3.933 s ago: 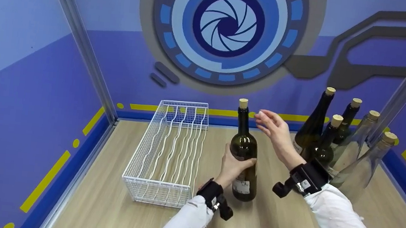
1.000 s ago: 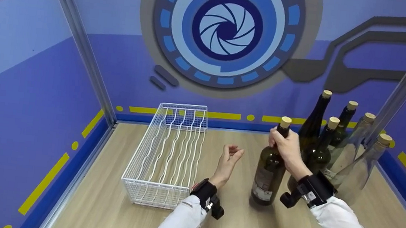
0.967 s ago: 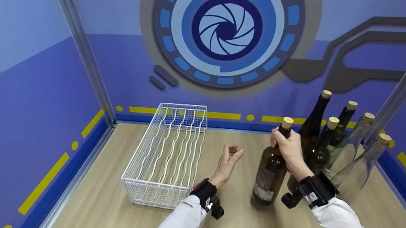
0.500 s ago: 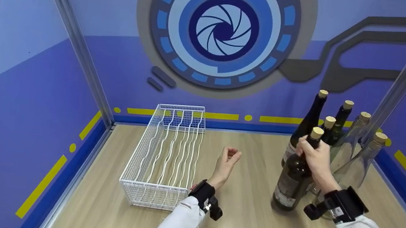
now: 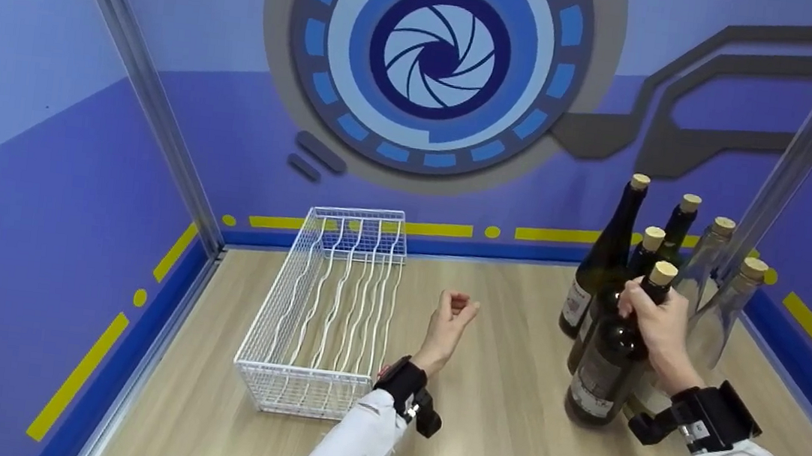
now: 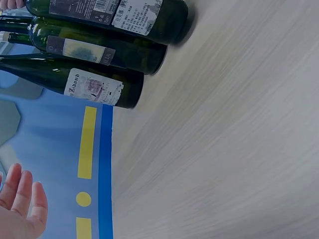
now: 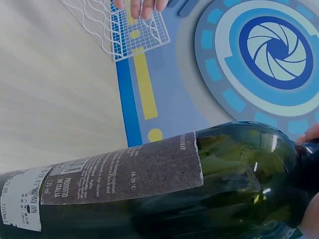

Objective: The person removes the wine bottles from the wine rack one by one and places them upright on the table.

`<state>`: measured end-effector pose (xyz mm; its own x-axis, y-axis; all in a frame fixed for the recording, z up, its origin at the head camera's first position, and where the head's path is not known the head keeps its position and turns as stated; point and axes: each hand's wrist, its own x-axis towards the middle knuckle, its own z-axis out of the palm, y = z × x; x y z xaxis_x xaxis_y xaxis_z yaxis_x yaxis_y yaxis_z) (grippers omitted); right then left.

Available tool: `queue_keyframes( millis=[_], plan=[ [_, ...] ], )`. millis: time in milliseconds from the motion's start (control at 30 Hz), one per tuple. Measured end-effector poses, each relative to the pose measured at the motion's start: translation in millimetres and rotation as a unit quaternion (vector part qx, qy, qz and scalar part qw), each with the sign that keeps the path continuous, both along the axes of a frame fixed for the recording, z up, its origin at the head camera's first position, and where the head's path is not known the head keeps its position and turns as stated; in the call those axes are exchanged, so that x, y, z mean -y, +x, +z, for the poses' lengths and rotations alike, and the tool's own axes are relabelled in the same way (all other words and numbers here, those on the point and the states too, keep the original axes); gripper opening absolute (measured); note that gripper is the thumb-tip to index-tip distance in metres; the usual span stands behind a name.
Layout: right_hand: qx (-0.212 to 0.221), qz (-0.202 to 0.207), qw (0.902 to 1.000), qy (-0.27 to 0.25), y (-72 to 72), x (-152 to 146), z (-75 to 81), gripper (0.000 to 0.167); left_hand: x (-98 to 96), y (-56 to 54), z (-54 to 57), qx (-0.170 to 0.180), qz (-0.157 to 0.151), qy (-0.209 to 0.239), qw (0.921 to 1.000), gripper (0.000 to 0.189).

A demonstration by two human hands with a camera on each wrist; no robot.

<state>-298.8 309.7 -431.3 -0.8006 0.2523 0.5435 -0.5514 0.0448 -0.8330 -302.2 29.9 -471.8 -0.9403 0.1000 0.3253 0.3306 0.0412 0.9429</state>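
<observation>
My right hand [image 5: 663, 331] grips a dark green wine bottle [image 5: 606, 370] round its neck, just below the cork. The bottle stands upright at the front of a bottle group on the right; I cannot tell whether its base touches the table. Its brown and white labels show in the right wrist view, where the bottle [image 7: 124, 184] fills the lower half. My left hand [image 5: 446, 330] hovers over the table between the rack and the bottles, fingers loosely bent, holding nothing. In the left wrist view the fingers of the left hand [image 6: 22, 204] appear at the lower left.
A white wire rack [image 5: 309, 392] with wavy bars stands on the wooden table [image 5: 488, 448] at left. Several corked bottles crowd the right: a tall dark bottle [image 5: 603, 256], other dark ones, and a clear glass bottle [image 5: 717, 321]. Patterned walls enclose the back and sides.
Earlier my left hand held the wine bottle near the middle; it has let go and drawn back slightly. My right hand has taken the neck and brought the bottle rightward beside the others.
</observation>
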Motion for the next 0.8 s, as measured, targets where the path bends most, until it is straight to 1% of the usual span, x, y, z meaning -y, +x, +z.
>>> queue_keyframes(
  millis=[100, 133, 233, 333, 433, 567, 800],
  plan=[
    [-0.007, 0.009, 0.9999, 0.000, 1.1, -2.7, -1.7, 0.019, 0.6, -0.7, -0.7, 0.000, -0.001, 0.000, 1.0000, 0.027],
    [-0.016, 0.022, 0.9996, -0.007, -0.5, -5.5, -5.0, 0.018, 0.7, -1.0, -1.3, 0.001, -0.001, 0.001, 1.0000, 0.027],
    [-0.029, 0.039, 0.9987, -0.017, -2.8, -11.2, -11.7, 0.018, 1.2, -1.4, -2.6, 0.004, 0.001, 0.001, 1.0000, 0.027],
    [-0.038, 0.044, 0.9981, -0.020, -2.3, -13.7, -14.2, 0.018, 1.7, -1.5, -3.6, 0.006, 0.001, 0.002, 1.0000, 0.025],
    [-0.042, 0.041, 0.9981, -0.021, 3.4, -11.5, -9.8, 0.018, 2.0, -1.4, -3.8, 0.005, 0.000, 0.001, 1.0000, 0.023],
    [-0.044, 0.046, 0.9974, -0.033, 7.4, -11.7, -7.7, 0.015, 1.7, -1.9, -3.2, -0.003, 0.003, 0.001, 1.0000, 0.023],
    [-0.031, 0.028, 0.9991, -0.001, 6.2, -15.3, -9.3, 0.017, 1.5, -1.0, -3.1, -0.005, 0.006, -0.004, 1.0000, 0.024]
  ],
)
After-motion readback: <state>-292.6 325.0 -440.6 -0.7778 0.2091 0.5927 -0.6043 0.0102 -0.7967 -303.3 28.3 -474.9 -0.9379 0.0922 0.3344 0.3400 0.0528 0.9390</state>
